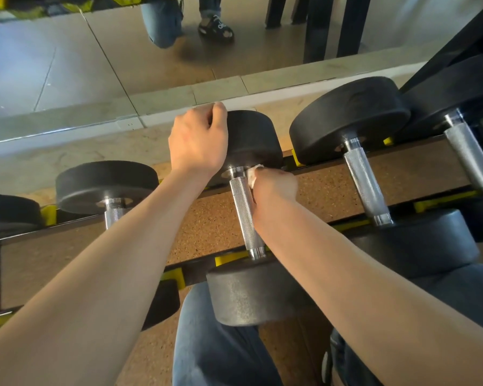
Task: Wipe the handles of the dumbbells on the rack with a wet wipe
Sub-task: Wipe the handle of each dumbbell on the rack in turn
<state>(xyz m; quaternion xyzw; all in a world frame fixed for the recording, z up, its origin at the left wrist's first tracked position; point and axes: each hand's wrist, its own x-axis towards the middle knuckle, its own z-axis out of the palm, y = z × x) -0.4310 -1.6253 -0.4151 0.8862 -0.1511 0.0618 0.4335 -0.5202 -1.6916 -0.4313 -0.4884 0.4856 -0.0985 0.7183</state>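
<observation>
Five dumbbells are counted on the rack (332, 188): one at the far left edge (9, 213), mostly cut off, a second (106, 188), a middle one (246, 215), a fourth (365, 185) and a fifth (471, 160) at the right. Four knurled handles are seen, the far-left one being hidden. Two hands are seen: the left hand (198, 140) and the right hand (273, 185). One white wipe (253, 174) is counted. Several yellow cradles (229, 257) are seen along the rails; their full number cannot be told.
</observation>
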